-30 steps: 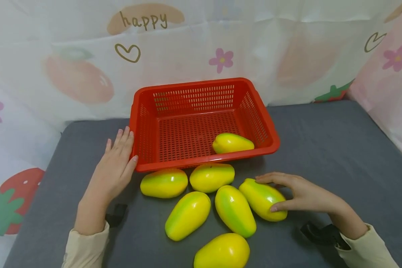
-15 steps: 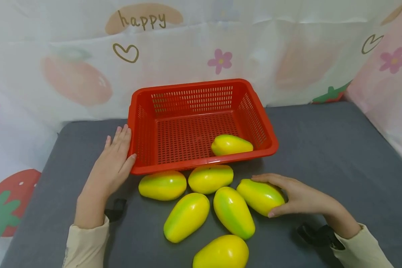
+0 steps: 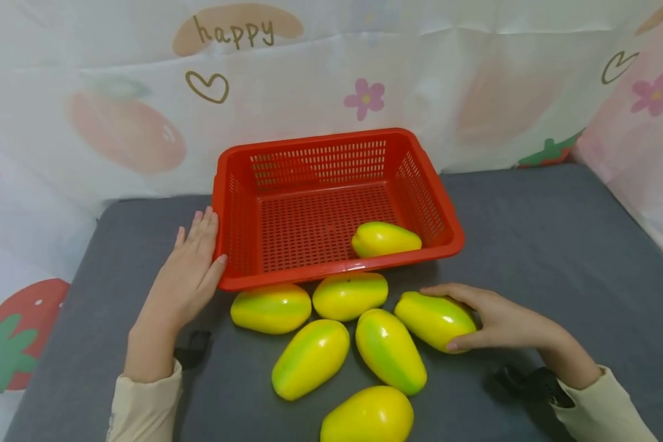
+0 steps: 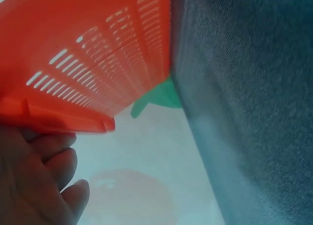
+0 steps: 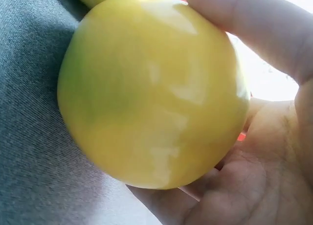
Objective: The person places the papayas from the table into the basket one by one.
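My right hand (image 3: 488, 316) grips a glossy yellow-green papaya (image 3: 433, 319), thumb on the near side and fingers over the far side. In the right wrist view the rounded end of this papaya (image 5: 151, 93) fills the middle, close over the grey cloth. My left hand (image 3: 185, 276) lies along the left wall of a red plastic basket (image 3: 331, 270), fingers straight against it. From the left wrist, its fingers (image 4: 61, 168) show under the basket's rim. Inside the basket, a single papaya (image 3: 385, 239) lies at the front right.
Several more papayas lie before the basket: one papaya (image 3: 271, 308) at front left, another papaya (image 3: 391, 351) beside the gripped one, and a papaya (image 3: 367, 414) at the bottom edge. A grey cloth (image 3: 530, 245) covers the table. A printed curtain (image 3: 298, 80) hangs behind.
My right hand's thumb and fingers have settled round the papaya, whose near end has swung slightly away from me. My left hand has stayed at the basket's side.
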Available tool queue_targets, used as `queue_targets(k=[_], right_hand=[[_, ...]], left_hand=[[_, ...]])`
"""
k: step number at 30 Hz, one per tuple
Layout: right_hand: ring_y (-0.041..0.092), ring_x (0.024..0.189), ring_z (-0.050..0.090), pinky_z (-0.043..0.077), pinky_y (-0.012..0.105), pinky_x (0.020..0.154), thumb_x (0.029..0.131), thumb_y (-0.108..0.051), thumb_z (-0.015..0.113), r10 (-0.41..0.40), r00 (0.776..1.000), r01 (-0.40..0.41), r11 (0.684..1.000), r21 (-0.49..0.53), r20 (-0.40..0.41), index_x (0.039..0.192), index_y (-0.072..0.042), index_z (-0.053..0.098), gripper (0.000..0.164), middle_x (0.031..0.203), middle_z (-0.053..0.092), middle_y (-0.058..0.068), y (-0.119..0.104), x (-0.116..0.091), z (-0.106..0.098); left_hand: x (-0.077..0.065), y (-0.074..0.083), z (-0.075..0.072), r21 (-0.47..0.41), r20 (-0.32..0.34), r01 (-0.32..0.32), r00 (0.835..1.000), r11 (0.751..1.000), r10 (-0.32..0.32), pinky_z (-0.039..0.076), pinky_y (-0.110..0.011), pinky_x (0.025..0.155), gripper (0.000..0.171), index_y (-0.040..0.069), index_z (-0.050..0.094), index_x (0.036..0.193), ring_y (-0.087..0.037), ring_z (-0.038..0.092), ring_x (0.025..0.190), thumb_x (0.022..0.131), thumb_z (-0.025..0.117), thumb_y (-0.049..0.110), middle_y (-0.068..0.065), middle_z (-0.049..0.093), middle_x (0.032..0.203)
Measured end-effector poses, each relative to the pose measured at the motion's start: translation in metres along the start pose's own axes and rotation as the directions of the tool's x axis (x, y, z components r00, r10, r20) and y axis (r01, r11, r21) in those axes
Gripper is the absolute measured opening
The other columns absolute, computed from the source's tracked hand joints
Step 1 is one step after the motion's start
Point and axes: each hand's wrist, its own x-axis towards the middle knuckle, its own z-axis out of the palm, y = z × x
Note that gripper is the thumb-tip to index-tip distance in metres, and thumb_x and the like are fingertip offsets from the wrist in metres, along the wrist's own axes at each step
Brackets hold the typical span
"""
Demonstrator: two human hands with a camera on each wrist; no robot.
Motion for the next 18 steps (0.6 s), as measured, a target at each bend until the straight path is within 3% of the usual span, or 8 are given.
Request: queue_targets(k=[8, 18], right_hand=[[0.011, 0.116, 0.047, 0.041, 0.024, 0.095, 0.08, -0.035, 0.074, -0.009, 0.998, 0.007, 0.999, -0.038, -0.059, 0.141, -0.017, 0.042, 0.072, 0.138, 0.047, -0.002, -0.0041, -0.0051, -0.0041], [0.01, 0.12, 0.045, 0.038, 0.02, 0.096, 0.082, -0.025, 0.073, -0.095, 0.992, 0.094, 0.996, -0.009, -0.083, 0.143, -0.014, 0.039, 0.071, 0.141, 0.044, -0.001, -0.0065, -0.0071, -0.0071]], left_hand=[[-0.0007, -0.0012, 0.0033, -0.032, -0.016, -0.001, 1.0, 0.999, 0.0, -0.001, -0.047, 0.114, 0.062, -0.004, 0.008, 0.149, -0.032, 0.002, 0.143, 0.099, 0.035, 0.019, -0.02, 0.007, 0.156], [-0.0024, -0.0025, 0.005, -0.025, -0.022, 0.007, 1.0, 1.0, -0.007, -0.001, -0.047, 0.114, 0.063, -0.002, 0.006, 0.15, -0.03, 0.001, 0.144, 0.098, 0.035, 0.02, -0.019, 0.007, 0.156]])
